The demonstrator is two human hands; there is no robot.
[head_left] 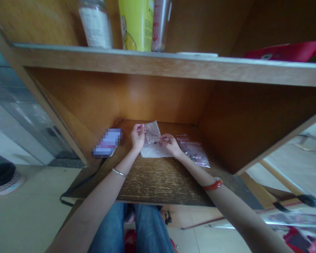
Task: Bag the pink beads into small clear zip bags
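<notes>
A small clear plastic bag is stretched between my two hands over the desk. My left hand pinches its left edge. My right hand has its fingers closed at the bag's lower right corner, where something small and reddish shows, too small to name. Beneath the bag lies a white sheet, partly covered by my right hand. Just right of that hand, several clear zip bags with small shiny and reddish pieces inside lie on the desk.
A phone with a blurred screen leans at the left, a dark cable running from it over the desk edge. The wooden desk has side walls and a shelf above, bearing a jar, a yellow container and a can.
</notes>
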